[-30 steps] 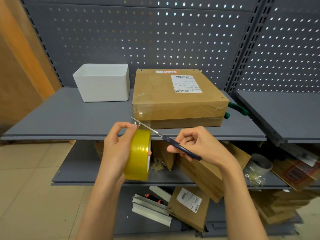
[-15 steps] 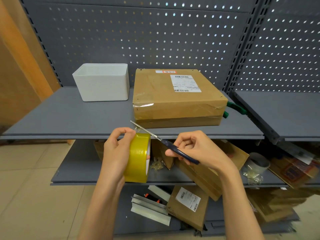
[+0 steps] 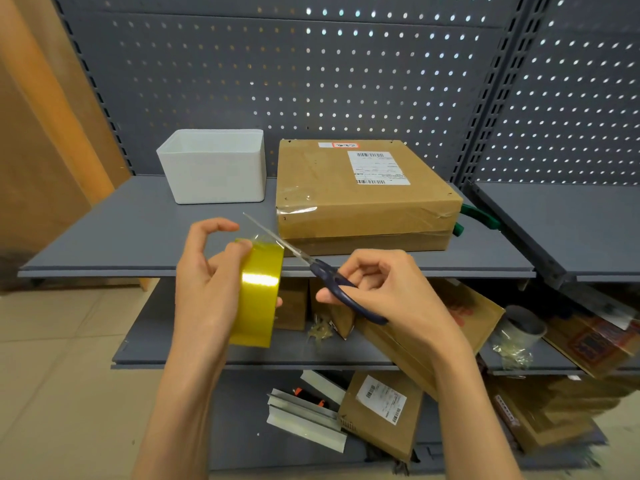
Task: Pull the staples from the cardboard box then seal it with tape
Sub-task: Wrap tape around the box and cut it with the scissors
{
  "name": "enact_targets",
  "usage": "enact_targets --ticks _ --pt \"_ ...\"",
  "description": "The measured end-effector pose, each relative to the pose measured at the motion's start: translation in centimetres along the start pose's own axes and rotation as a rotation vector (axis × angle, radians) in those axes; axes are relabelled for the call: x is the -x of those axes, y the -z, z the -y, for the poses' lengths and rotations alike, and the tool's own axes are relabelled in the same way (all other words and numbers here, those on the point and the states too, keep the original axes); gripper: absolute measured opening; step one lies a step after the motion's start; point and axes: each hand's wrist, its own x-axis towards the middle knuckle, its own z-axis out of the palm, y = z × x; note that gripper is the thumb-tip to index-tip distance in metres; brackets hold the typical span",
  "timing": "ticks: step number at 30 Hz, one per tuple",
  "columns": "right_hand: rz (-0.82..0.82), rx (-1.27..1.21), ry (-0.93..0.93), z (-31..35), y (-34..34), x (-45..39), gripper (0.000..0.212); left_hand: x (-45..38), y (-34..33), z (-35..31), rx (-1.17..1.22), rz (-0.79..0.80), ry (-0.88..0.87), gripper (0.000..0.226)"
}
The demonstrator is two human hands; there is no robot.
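A flat cardboard box (image 3: pixel 367 199) with a white shipping label lies on the grey upper shelf (image 3: pixel 138 237), clear tape across its front edge and left corner. In front of the shelf my left hand (image 3: pixel 207 282) holds a yellow tape roll (image 3: pixel 258 296) upright, thumb on its top, forefinger lifted off it. My right hand (image 3: pixel 384 292) grips blue-handled scissors (image 3: pixel 311 265); the closed blades point up-left over the top of the roll, at a loose bit of clear tape there.
A white plastic bin (image 3: pixel 216 168) stands left of the box. A green-handled tool (image 3: pixel 479 216) lies behind the box's right side. Lower shelves hold cardboard boxes (image 3: pixel 381 414), metal strips (image 3: pixel 304 414) and a tape core (image 3: pixel 523 329). Perforated panel behind.
The roll and scissors have stayed in front of the shelf edge. My left forefinger has lifted off the top of the roll, and the scissor blades now lie across the roll's top.
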Motion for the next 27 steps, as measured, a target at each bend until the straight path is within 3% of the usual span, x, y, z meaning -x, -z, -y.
enact_targets --ticks 3,7,10,13,17,21,27 --pt "-0.123 -0.038 0.073 0.5 -0.1 0.0 0.039 0.1 0.2 -0.4 0.01 0.005 -0.047 0.016" --pt "-0.488 -0.052 0.137 0.7 1.2 0.0 0.026 0.4 -0.3 -0.3 0.016 0.007 -0.014 0.011" --pt "-0.768 0.086 0.079 -0.1 3.6 0.4 0.026 0.5 -0.8 -0.1 0.02 0.027 0.02 0.012" --pt "-0.91 0.265 -0.014 -2.0 6.5 1.1 0.018 0.3 -1.1 0.4 -0.037 0.02 0.0 0.013" --pt "-0.983 0.533 -0.167 -5.0 9.2 1.6 0.031 -0.2 -1.3 1.3 -0.084 0.02 0.014 0.016" --pt "-0.925 0.784 -0.348 -7.0 10.3 1.3 0.031 -0.4 -1.4 1.7 -0.09 0.024 0.022 0.017" --pt "-0.856 0.902 -0.399 -7.7 10.4 0.3 0.031 -0.6 -1.1 2.0 -0.081 0.019 0.034 0.018"
